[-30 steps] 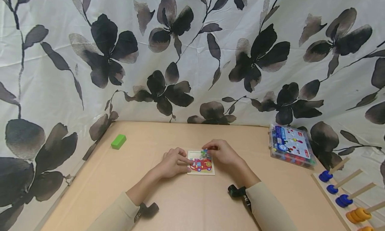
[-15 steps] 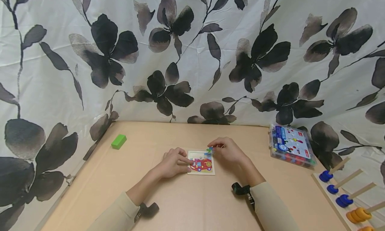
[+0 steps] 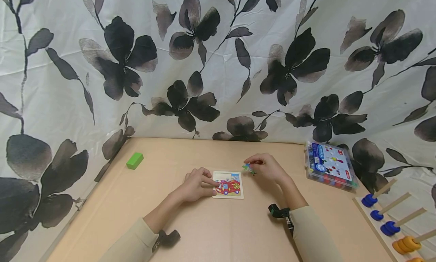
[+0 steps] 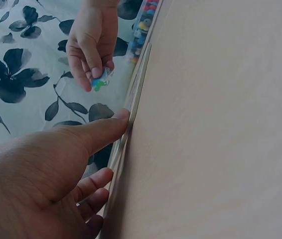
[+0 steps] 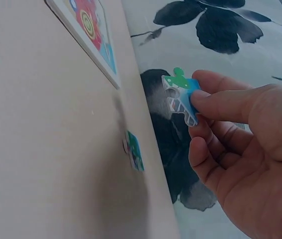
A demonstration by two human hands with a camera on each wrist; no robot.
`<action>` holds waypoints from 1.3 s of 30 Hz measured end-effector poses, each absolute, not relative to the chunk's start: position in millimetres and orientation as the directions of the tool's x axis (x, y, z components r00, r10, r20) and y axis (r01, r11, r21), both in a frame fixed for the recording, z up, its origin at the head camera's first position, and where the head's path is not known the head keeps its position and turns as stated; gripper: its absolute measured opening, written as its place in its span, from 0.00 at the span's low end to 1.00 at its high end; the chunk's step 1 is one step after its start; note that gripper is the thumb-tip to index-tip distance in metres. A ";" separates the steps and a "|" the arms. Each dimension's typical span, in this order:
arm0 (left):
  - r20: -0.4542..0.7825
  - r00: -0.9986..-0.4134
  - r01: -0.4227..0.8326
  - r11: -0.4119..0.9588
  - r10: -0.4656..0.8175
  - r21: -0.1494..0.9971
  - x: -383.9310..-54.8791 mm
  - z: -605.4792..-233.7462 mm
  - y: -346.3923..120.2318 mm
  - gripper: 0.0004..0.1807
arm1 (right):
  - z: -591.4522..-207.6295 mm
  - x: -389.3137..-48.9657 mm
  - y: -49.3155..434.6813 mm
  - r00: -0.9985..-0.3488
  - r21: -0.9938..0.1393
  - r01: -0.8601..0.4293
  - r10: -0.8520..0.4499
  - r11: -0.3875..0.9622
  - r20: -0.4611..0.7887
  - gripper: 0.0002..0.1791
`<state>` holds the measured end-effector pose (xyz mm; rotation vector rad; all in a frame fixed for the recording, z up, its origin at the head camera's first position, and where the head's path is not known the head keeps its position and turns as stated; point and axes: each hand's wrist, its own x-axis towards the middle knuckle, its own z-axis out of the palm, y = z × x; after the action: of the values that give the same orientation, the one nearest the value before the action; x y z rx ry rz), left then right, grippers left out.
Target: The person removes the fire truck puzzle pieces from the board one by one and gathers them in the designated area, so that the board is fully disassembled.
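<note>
Pale-rimmed, the red-truck puzzle board (image 3: 228, 197) lies on the worktop (image 3: 204, 231) between my hands, its far left area seemingly unfilled. On my feed, my left hand (image 3: 197, 184) steadies the board's left edge, fingers loosely extended. My right hand (image 3: 269, 167), off the board's far right corner, pinches a blue-and-green jigsaw piece (image 5: 182, 89) by thumb and fingertips, longer axis across the thumb. From that pinch the board lies leftward and nearer me; a second jigsaw piece (image 5: 134, 150) rests on the worktop just below.
</note>
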<state>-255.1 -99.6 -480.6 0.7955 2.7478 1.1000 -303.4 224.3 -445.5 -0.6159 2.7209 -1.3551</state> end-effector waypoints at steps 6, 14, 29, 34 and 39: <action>0.110 -0.865 0.432 0.614 0.490 0.660 -255.9 -481.7 -99.5 0.14 | -444.8 -305.7 234.5 -0.926 -0.773 -0.327 -0.348 0.543 0.147 0.12; 0.110 -0.863 0.434 0.611 0.494 0.661 -255.4 -482.0 -100.2 0.14 | -445.5 -307.8 248.9 -0.931 -0.782 -0.312 -0.337 0.540 0.138 0.12; 0.103 -0.868 0.426 0.622 0.485 0.657 -255.9 -482.2 -99.0 0.13 | -451.3 -309.0 270.3 -0.950 -0.785 -0.261 -0.295 0.561 0.105 0.13; 0.110 -0.865 0.435 0.622 0.489 0.651 -256.0 -483.0 -99.5 0.14 | -454.5 -309.4 274.8 -0.957 -0.773 -0.235 -0.280 0.589 0.078 0.13; 0.112 -0.864 0.438 0.623 0.491 0.649 -256.0 -483.4 -99.6 0.14 | -456.7 -310.9 279.1 -0.959 -0.771 -0.215 -0.281 0.599 0.049 0.13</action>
<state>-256.0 -99.6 -483.4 0.7910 2.7609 1.0720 -310.9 279.1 -456.7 -0.4254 2.7398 -1.3051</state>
